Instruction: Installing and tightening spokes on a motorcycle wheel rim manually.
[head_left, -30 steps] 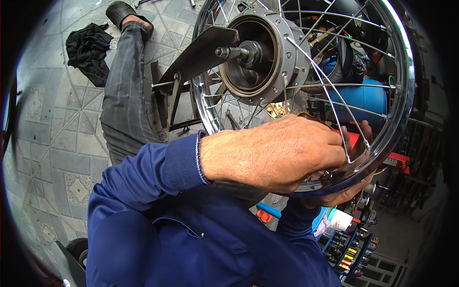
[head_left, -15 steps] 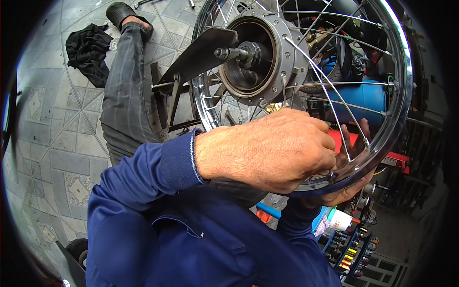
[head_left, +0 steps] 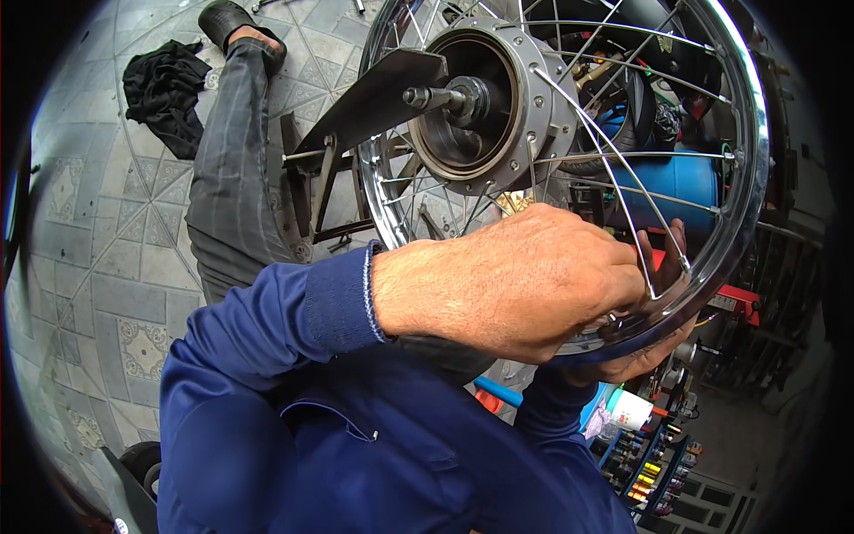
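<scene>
The spoked wheel (head_left: pixel 756 116) fills the upper middle and right of the view, before the person's chest, with a dark metal plate (head_left: pixel 365 102) of a stand (head_left: pixel 326 187) reaching toward its hub. From its left, the threaded axle (head_left: pixel 431 98) juts out of the open grey hub (head_left: pixel 538 107), which looks like the heavy part; the chrome rim (head_left: pixel 749 205) should be stiff and slick, so a hand wrapped round its section is probably the best hold, while the thin spokes (head_left: pixel 651 290) could bend if leaned on. The left hand (head_left: pixel 516 283) lies curled at the lower rim (its fingertips are hidden, so I cannot tell what its grip has hold of, if anything); the right hand (head_left: pixel 636 360) cups the rim from beneath, fingers rising behind the spokes, though how firmly I cannot tell. Beyond, from the left, patterned tiles cover the floor (head_left: pixel 124 294), where a black cloth (head_left: pixel 165 98) lies crumpled near the person's dark shoe (head_left: pixel 224 25) and striped trouser leg (head_left: pixel 233 178); at right sit a blue barrel (head_left: pixel 685 182), a white tub (head_left: pixel 630 411) and a rack of small bottles (head_left: pixel 648 481), with a dim room behind.
</scene>
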Available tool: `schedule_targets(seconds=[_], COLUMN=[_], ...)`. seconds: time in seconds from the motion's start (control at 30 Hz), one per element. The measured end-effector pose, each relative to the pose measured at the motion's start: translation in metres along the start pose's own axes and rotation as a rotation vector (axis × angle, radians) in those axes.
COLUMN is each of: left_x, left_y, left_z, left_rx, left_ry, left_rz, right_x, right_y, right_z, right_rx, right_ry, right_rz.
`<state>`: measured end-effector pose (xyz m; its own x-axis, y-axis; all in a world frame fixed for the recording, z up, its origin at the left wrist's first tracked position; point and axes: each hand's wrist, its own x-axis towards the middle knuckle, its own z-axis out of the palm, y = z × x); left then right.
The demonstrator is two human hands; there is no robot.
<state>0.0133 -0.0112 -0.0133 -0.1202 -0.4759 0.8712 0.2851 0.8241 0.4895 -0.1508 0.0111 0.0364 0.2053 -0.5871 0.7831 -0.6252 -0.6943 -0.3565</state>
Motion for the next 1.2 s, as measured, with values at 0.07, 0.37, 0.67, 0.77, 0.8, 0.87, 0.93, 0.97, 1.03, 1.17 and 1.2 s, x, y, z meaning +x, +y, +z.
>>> schedule_targets(seconds=[0.07,0.37,0.67,0.77,0.8,0.87,0.93,0.97,1.03,1.17,1.2], left_x=[-0.002,0.000,-0.004,-0.005,-0.005,-0.008,-0.009,-0.010,-0.015,-0.027,-0.030], left_y=[-0.001,0.001,-0.002,-0.002,-0.002,-0.004,-0.004,-0.002,0.004,0.001,-0.002], left_z=[-0.004,-0.010,0.002,-0.005,-0.006,-0.002,0.002,0.001,-0.001,0.014,0.019], left_rx=[0.022,0.069,-0.060,0.032,0.075,0.084,0.110,0.109,0.184,0.322,0.357], left_ry=[-0.098,-0.174,0.058,-0.062,-0.127,-0.019,0.188,0.185,0.183,0.167,0.195], left_rz=[-0.047,-0.068,-0.008,-0.011,-0.011,0.019,0.077,0.077,0.069,0.134,0.156], right_x=[0.000,0.000,0.003,0.000,-0.001,-0.001,0.001,0.001,0.001,0.002,0.003], right_y=[0.000,-0.004,0.002,0.003,0.002,0.000,-0.002,-0.001,0.002,0.005,0.004], right_z=[0.002,-0.001,-0.010,-0.006,-0.003,0.001,0.006,0.007,0.006,-0.001,-0.001], right_rx=[0.009,0.042,-0.125,0.024,0.095,0.129,0.204,0.204,0.164,0.145,0.162], right_ry=[0.019,0.018,-0.144,-0.025,0.039,0.046,0.067,0.070,0.096,0.065,0.069], right_rz=[-0.007,0.097,0.003,0.058,0.087,0.086,0.085,0.086,0.100,0.097,0.100])
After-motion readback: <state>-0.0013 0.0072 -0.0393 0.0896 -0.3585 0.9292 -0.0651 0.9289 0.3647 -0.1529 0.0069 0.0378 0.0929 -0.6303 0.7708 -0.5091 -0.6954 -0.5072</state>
